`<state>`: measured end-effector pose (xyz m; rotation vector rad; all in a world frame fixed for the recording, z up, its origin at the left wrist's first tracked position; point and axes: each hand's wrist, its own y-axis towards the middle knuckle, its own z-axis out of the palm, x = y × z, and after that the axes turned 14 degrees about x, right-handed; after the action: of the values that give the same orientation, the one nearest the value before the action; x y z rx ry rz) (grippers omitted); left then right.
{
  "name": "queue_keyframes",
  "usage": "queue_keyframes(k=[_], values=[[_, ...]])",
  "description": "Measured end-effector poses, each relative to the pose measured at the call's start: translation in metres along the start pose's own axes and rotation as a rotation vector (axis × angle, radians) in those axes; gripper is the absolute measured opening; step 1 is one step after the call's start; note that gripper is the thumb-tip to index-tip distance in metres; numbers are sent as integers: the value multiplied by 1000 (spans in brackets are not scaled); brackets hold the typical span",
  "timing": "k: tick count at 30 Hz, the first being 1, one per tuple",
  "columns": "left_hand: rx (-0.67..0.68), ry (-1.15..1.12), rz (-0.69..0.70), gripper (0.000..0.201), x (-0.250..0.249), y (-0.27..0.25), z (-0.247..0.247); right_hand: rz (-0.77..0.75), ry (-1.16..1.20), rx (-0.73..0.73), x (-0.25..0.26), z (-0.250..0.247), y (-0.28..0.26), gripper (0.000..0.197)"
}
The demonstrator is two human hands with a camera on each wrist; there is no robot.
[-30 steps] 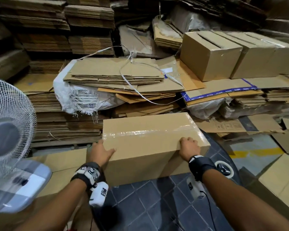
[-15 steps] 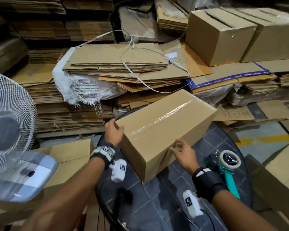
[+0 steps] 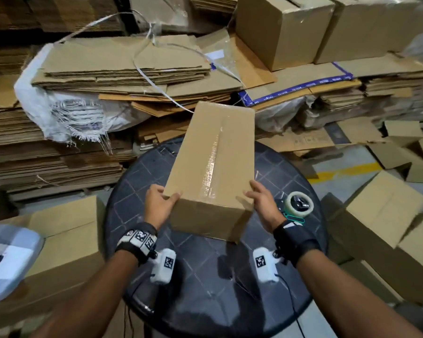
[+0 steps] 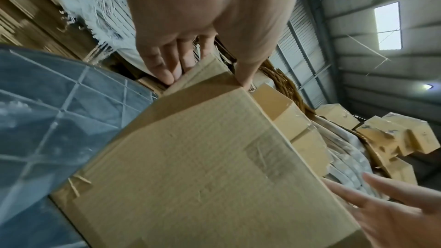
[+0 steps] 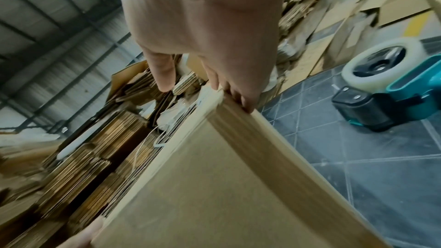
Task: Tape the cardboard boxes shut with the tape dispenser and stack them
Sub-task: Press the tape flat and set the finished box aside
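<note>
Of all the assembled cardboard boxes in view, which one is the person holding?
The long taped box over the round dark table, held at its near end by the left hand and right hand; the others sit untouched on cardboard stacks and floor.

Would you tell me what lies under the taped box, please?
The box sits over the dark round table, gripped by both hands; whether its base touches, or hides anything beneath, can't be seen.
</note>
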<state>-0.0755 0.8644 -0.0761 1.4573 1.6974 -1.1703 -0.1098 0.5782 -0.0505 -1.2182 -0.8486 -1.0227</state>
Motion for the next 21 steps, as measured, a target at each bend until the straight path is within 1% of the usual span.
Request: queue_keyframes(k=[2, 4, 5, 6, 7, 8, 10, 12, 13, 15, 16, 18, 20, 21], values=[[-7, 92, 8, 38, -11, -12, 16, -30, 87, -15, 2, -17, -2, 38], [-34, 301, 37, 48, -26, -19, 25, -28, 83, -93, -4, -40, -3, 37], [-55, 395, 117, 50, -36, -23, 31, -18, 63, -156, -11, -53, -2, 36], [-61, 453, 232, 49, -47, -26, 38, -16, 63, -220, -20, -70, 0, 32], [-38, 491, 348, 46, -58, -29, 47, 6, 62, -284, -26, -84, 0, 26], [10, 527, 434, 44, -67, -30, 57, 25, 69, -347, -35, -99, 1, 21], [117, 604, 509, 43, -83, -30, 80, 111, 1, -464, -55, -127, 3, 17], [228, 648, 543, 53, -94, -28, 105, 213, -153, -525, -74, -152, 4, 20], [292, 678, 528, 63, -98, -27, 118, 280, -244, -534, -82, -162, 4, 22], [416, 788, 416, 88, -100, -25, 142, 396, -406, -506, -87, -176, -3, 27], [435, 886, 353, 97, -98, -25, 151, 430, -465, -477, -90, -184, -3, 27], [371, 1049, 307, 109, -93, -24, 165, 485, -576, -383, -94, -197, -3, 24], [266, 1092, 340, 113, -88, -23, 171, 524, -638, -301, -101, -208, 0, 25], [225, 1118, 364, 110, -85, -23, 173, 544, -664, -278, -103, -213, 2, 28]])
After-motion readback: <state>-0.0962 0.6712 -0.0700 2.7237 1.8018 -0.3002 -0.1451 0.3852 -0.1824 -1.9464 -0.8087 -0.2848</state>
